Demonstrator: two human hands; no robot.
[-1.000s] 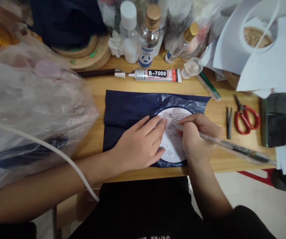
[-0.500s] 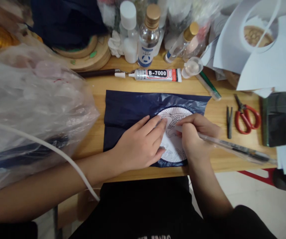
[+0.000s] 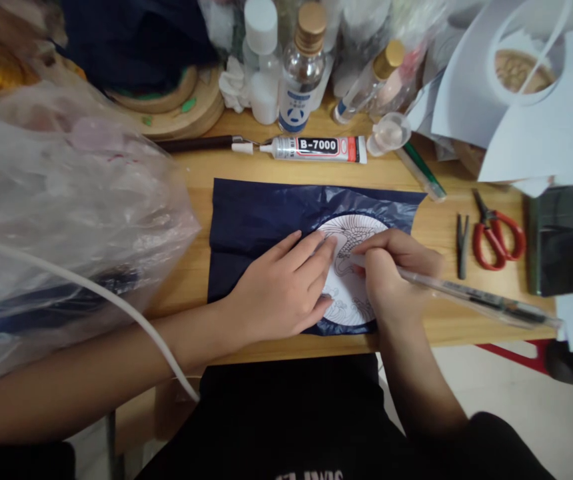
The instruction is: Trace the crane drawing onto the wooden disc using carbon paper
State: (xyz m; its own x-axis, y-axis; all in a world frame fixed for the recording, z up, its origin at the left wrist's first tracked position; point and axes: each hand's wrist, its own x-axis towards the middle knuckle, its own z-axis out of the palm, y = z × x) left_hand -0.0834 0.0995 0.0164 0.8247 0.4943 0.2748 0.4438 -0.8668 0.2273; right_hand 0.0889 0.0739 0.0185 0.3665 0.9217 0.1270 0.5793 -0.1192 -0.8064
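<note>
A round white paper (image 3: 349,293) printed with a black line drawing of a bird and waves lies on a dark blue sheet (image 3: 256,213). My left hand (image 3: 281,287) rests flat with its fingers stretched out, pressing on the left side of the paper and on the blue sheet. In my right hand (image 3: 396,273) is a clear-barrelled pen (image 3: 481,300), its back end pointing right. The pen's tip is on or just over the drawing; my fingers partly hide it.
Behind the sheet lie a glue tube (image 3: 319,148), a small clear cup (image 3: 389,133) and several bottles (image 3: 296,80). Red-handled scissors (image 3: 499,237), tweezers (image 3: 462,247) and a dark phone (image 3: 555,240) are at the right. Plastic wrapping (image 3: 81,200) and a white cable (image 3: 91,287) cover the left.
The view has shifted very slightly. My right hand stays at the same spot on the drawing with the pen, and my left hand keeps its place.
</note>
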